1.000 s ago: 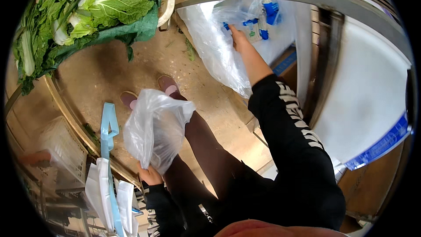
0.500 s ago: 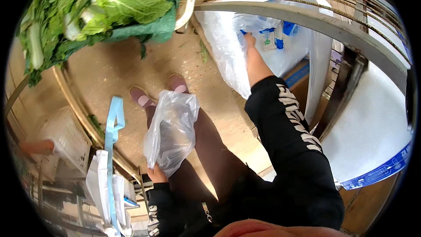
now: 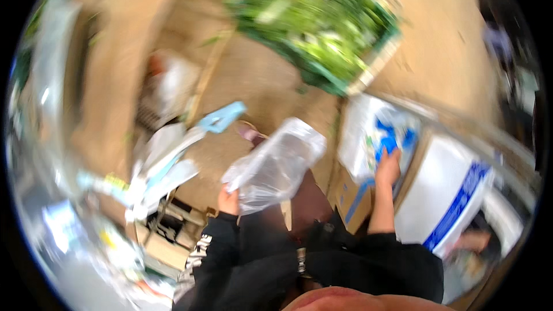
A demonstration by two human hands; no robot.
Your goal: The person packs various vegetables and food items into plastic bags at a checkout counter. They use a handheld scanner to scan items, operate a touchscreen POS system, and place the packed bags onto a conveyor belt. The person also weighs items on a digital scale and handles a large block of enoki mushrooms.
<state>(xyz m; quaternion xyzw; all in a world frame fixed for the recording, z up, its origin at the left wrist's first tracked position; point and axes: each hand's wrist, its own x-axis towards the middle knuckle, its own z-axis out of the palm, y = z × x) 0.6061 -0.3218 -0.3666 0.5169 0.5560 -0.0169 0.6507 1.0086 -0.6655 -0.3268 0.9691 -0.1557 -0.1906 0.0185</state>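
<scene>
My left hand (image 3: 228, 200) is closed on the edge of a thin clear plastic bag (image 3: 277, 166), which hangs puffed out in front of my legs and looks empty. My right hand (image 3: 389, 168) reaches into an open container lined with clear plastic (image 3: 353, 150) on the right. Its fingers are closed on a blue packet (image 3: 386, 141), whose exact kind is too blurred to tell. Other blue and white pieces lie around it in the same liner.
A green-lined crate of leafy greens (image 3: 317, 23) stands ahead. To the right are a white box with a blue stripe (image 3: 440, 196) and a metal rail (image 3: 489, 132). White bags with a light blue strap (image 3: 222, 118) hang at left, above a dark rack (image 3: 173, 222).
The view has swung left, so the greens now appear farther right. My left hand has lifted the clear bag higher. My right hand still reaches into the plastic-lined container, now on a blue packet.
</scene>
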